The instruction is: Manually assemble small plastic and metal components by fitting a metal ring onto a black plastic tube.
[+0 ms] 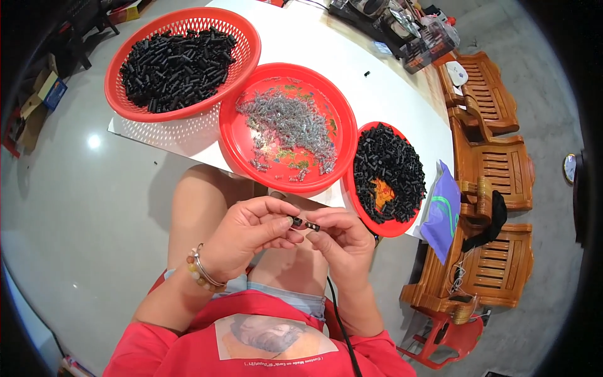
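Observation:
My left hand (pixel 248 234) and my right hand (pixel 339 242) meet over my lap, just below the table's edge. Together they pinch a small black plastic piece (pixel 304 223) between fingertips; the left hand grips its left end, the right hand its right end. Straight ahead sits a red plate (pixel 239 135) with several small silvery metal springs (pixel 289 122). A red plate (pixel 352 195) heaped with small black plastic tubes (pixel 389 166) lies to the right of it. At the far left stands a red mesh basket (pixel 119 60) full of black tubes (pixel 179 60).
The white table (pixel 352 56) carries clutter and a box of parts (pixel 427 38) at its far end, plus one stray black piece (pixel 367 73). Wooden chairs (pixel 493 163) stand on the right, with a purple bag (pixel 440 210) and a red plastic stool (pixel 446 339).

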Available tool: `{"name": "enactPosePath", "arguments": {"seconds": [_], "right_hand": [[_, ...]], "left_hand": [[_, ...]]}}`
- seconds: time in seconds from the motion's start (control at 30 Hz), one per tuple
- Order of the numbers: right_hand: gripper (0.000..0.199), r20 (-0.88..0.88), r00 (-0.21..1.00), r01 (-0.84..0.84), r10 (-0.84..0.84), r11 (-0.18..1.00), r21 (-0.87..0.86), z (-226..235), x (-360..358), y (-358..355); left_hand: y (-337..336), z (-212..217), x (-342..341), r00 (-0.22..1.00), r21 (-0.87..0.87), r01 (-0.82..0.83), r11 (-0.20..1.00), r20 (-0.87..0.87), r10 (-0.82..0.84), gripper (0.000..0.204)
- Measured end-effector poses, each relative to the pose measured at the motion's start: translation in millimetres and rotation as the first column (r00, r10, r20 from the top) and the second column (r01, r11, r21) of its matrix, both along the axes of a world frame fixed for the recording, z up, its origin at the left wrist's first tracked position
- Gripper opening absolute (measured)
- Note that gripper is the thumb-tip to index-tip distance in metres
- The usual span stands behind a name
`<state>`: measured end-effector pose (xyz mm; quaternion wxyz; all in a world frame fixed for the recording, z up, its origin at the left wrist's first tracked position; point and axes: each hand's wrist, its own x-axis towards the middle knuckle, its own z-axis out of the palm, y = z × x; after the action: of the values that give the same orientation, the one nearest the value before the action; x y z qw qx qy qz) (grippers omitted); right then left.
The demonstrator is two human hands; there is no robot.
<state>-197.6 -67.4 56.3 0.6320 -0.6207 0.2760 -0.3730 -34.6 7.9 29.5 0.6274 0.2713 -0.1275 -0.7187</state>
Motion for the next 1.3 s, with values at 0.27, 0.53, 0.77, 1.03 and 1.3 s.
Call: {"name": "enactPosePath", "arguments": {"seconds": [0.27,0.53,0.77,1.03,1.3], "right_hand": [[0.023,-0.068,0.995,0.056,-0.070,0.979,-0.194,-8,1,4],[0.020,-0.293,0.930,0.034,-0.222,0.846,-0.532,11,0,6],[0.021,-0.275,0.944,-0.024,-0.184,0.790,-0.613,12,0,7],[0.020,-0.251,0.948,-0.012,-0.197,0.764,-0.645,8,7,7],[0.040,-0.367,0.916,-0.104,-0.163,0.786,-0.609,7,6,5]], "left_hand": [[1,1,-4,0.999,-0.024,-0.005,1.000,0.053,0.006,0.020],[1,6,-5,0.896,-0.108,-0.101,0.989,0.422,0.138,0.016],[1,12,2,0.742,-0.256,-0.047,0.965,0.638,0.205,0.015],[3,12,2,0.897,-0.178,-0.034,0.983,0.428,0.109,0.024],[4,9,3,0.968,-0.082,0.002,0.997,0.251,0.019,0.029]]}}
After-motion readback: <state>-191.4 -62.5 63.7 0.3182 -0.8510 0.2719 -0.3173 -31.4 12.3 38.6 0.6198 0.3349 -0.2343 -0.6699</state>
